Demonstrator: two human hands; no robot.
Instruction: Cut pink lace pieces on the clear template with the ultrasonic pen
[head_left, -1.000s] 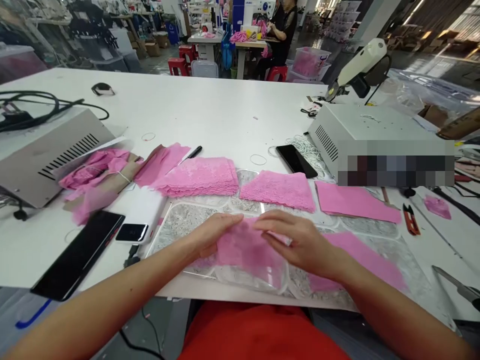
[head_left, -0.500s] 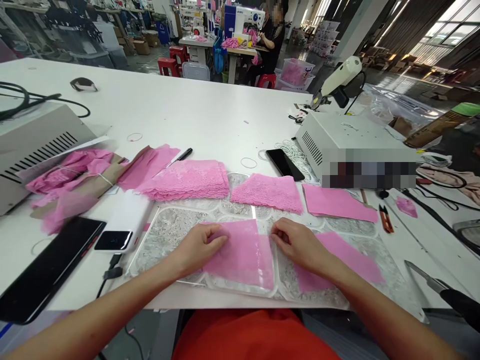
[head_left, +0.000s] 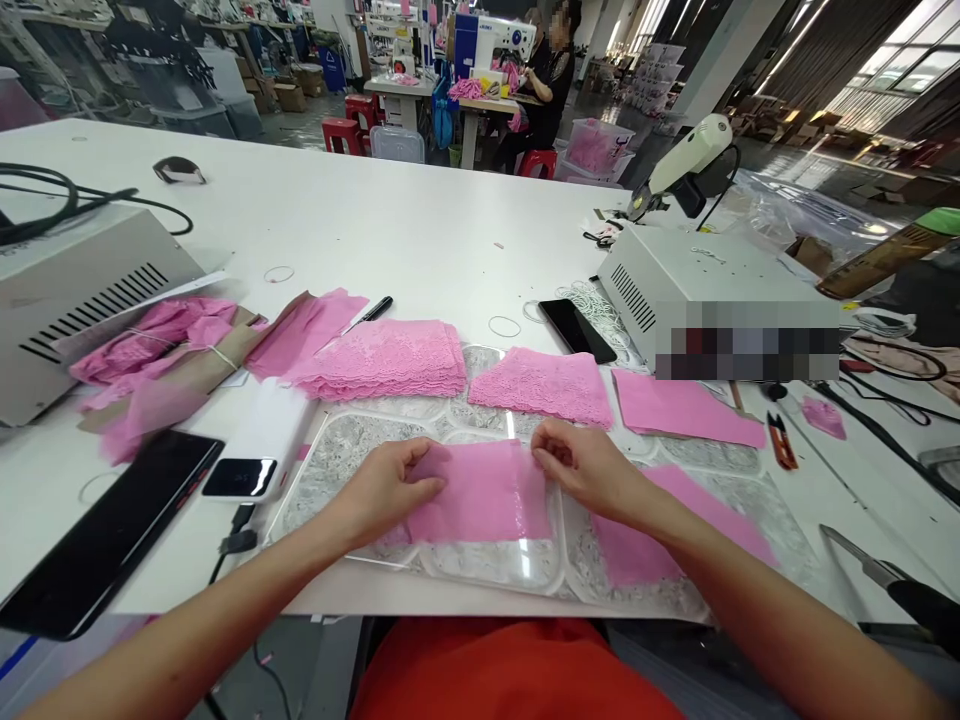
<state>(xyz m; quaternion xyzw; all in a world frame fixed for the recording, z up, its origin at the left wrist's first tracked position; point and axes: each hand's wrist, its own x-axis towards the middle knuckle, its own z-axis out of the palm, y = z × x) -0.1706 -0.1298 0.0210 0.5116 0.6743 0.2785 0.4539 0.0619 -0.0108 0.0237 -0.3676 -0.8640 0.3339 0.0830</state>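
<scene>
A thin sheer pink fabric piece (head_left: 480, 495) lies over the clear patterned mat in front of me. My left hand (head_left: 401, 485) pinches its left edge between thumb and fingers. At the upper right corner, my right hand (head_left: 574, 458) has its fingertips closed on the fabric. A second sheer pink piece (head_left: 645, 545) lies partly beneath my right forearm. Behind my hands are a stack of pink lace pieces (head_left: 382, 360), a smaller lace stack (head_left: 541, 385) and a stack of plain pink pieces (head_left: 686, 408).
At left are a white power bank (head_left: 262, 440), a large black phone (head_left: 112, 530) and bundled pink fabric (head_left: 165, 340). Orange-handled snips (head_left: 781, 442) and black-handled scissors (head_left: 892, 580) lie right, near a grey machine box (head_left: 720, 270). Another person (head_left: 551, 95) sits at a sewing machine beyond.
The pink fabric's lower edge has moved up, away from me, and the piece lies straighter. My right hand has shifted slightly up and left to its upper right corner.
</scene>
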